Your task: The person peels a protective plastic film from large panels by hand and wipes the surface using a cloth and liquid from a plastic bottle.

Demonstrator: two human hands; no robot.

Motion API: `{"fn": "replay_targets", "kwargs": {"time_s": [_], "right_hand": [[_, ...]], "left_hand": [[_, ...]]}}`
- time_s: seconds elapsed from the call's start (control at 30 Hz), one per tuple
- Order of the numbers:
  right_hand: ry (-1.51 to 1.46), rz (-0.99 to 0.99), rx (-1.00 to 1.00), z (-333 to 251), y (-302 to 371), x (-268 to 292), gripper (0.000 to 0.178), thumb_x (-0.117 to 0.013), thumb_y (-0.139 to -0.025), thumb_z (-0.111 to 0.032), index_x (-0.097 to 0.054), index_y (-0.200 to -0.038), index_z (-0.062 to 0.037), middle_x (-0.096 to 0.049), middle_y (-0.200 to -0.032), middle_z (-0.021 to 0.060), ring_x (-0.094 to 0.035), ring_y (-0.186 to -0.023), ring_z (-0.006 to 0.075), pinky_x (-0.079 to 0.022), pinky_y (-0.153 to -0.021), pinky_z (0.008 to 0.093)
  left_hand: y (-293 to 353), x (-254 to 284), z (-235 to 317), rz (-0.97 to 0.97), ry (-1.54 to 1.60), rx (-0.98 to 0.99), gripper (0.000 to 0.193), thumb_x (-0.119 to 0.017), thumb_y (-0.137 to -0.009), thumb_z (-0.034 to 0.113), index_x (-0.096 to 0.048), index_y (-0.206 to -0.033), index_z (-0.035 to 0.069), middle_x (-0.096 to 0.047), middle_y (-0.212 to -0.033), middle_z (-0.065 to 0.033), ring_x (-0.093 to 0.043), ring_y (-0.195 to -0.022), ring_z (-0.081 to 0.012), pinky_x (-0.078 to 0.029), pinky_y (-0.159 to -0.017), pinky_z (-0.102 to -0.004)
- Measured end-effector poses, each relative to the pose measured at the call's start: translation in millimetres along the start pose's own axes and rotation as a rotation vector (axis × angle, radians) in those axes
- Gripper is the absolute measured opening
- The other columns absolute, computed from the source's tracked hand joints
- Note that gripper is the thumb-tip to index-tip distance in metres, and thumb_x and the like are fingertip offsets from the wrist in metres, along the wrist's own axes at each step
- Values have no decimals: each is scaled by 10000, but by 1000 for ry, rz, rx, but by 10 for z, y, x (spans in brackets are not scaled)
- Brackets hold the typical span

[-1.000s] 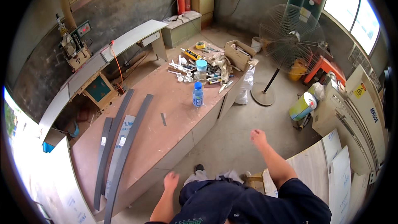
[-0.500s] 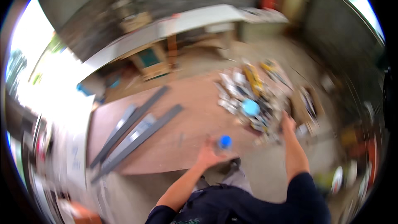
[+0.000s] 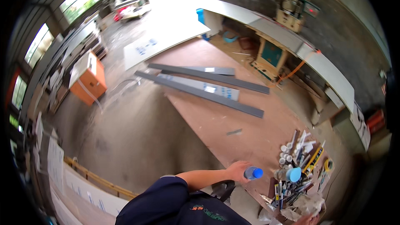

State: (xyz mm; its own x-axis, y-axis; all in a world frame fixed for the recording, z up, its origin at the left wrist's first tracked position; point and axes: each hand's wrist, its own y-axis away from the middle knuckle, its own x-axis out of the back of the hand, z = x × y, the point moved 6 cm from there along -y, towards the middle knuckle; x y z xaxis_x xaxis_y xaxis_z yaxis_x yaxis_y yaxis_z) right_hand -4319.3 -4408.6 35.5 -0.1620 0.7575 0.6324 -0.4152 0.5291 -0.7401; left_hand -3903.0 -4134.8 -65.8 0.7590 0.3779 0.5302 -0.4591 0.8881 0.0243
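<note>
Head view, L hand [image 3: 237, 171]: fingers clamped round bottle, near side of tbl [image 3: 266, 135].
Bottle [image 3: 250, 173]: blue-capped, in L hand at tbl edge, near jar [image 3: 293, 175] w/ lt-blue lid; from where I stand, can't tell if base touches tbl.
R hand [image 3: 308, 220]: at lower rim of view, by crumpled cloth [image 3: 304, 206]; mostly cut off, can't tell if fingers are apart or together.
Yellow tube [image 3: 314, 160]: on tbl, beyond jar.
Gray strips [image 3: 225, 100]: flat on tbl, well apart from both hands.
</note>
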Motion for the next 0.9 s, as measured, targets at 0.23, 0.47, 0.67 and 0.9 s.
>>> {"fn": "replay_targets", "kwargs": {"time_s": [0.23, 0.47, 0.67, 0.9], "right_hand": [[-1293, -183, -398, -1391, -1087, 1258, 498, -654, -913, -454, -678, -965, 41, -673, -965, 206, -672, -853, 357, -560, -699, 451], [-2017, -756, 1, -4807, -574, 2354, 194, -607, -931, -239, -544, -999, -68, -538, -948, 76, -557, -811, 200, -509, -706, 358], [-2370, -1337, 413, -7444, 530, 4393, 340, -605, -986, -362, -559, -1070, -36, -595, -1152, 88, -598, -974, 154, -503, -884, 320], [-2159, -2341, 858, -8931, 1853, 5794, 559, -642, -908, -263, -478, -1381, -15, -561, -1328, 107, -560, -1190, 182, -436, -1025, 333]], "left_hand": [[1047, 1142, 208, 262, 282, -134, 642, -815, -624, 240, -569, -1187, 55, -628, -1186, -142, -610, -1084, -347, -494, -922, -427], [2785, 2755, 316, 522, 335, -368, 621, -835, -622, 184, -553, -1151, 20, -553, -1321, -223, -527, -1257, -382, -465, -988, -425], [4285, 3721, -106, 944, 246, -178, 663, -852, -654, 192, -558, -1221, 15, -652, -1147, -206, -655, -1058, -376, -526, -906, -396], [5909, 4499, -1136, 1288, 134, 177, 717, -872, -661, 231, -550, -1281, 67, -667, -1149, -140, -671, -1062, -269, -518, -924, -391]]}}
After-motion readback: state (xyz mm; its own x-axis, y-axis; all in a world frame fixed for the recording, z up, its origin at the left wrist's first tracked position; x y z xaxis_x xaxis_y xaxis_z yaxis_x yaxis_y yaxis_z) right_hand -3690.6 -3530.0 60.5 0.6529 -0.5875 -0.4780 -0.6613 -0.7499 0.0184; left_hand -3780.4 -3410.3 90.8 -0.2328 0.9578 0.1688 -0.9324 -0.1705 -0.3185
